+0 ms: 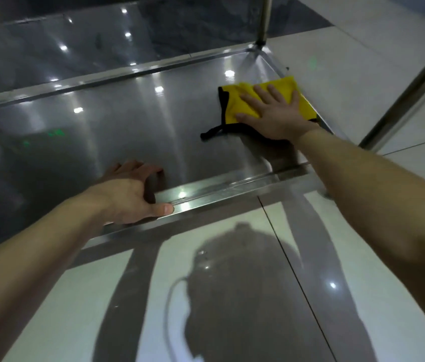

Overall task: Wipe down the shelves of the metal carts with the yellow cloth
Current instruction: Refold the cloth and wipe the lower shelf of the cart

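A yellow cloth point(234, 105) with a black edge and a black loop lies flat on the low metal cart shelf point(133, 126), near its far right corner. My right hand point(276, 111) presses down on the cloth with straight, spread fingers. My left hand point(130, 189) grips the shelf's near rim point(221, 189): the fingers curl over into the shelf and the thumb lies along the rim's outer side.
An upright cart post point(264, 19) stands at the shelf's far right corner, and a slanted metal bar point(415, 84) crosses at the right. Glossy light floor tiles point(258, 296) lie in front and to the right. A second shiny metal surface point(75, 45) sits behind the shelf.
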The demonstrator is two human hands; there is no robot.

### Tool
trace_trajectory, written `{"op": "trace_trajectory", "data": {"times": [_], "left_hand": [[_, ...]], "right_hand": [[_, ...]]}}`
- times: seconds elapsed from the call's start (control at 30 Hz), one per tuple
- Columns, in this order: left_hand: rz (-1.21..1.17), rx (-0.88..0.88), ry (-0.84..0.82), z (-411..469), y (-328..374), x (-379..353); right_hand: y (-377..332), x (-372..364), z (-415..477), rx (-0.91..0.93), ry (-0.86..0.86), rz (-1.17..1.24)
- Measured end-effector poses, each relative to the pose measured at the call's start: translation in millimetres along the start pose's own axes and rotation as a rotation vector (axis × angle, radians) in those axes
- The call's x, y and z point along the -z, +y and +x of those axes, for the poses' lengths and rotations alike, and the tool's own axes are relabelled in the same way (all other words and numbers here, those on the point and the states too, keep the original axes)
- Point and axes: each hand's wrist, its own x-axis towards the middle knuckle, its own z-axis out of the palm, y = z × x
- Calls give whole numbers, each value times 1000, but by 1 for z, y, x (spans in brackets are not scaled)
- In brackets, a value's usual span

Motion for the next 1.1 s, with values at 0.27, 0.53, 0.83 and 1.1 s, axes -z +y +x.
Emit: {"op": "trace_trajectory", "data": {"times": [0.27, 0.53, 0.83, 1.1], "left_hand": [[-2, 22, 12, -9, -3, -8], [-31, 2, 25, -9, -8, -8], [-5, -8, 37, -3, -13, -15], [-16, -4, 49, 0, -13, -19]], "right_hand": [[-22, -22, -134, -26, -12, -20], [-116, -41, -185, 147, 84, 13], [17, -11, -143, -138, -14, -11], [15, -7, -7, -184, -19, -21]]}}
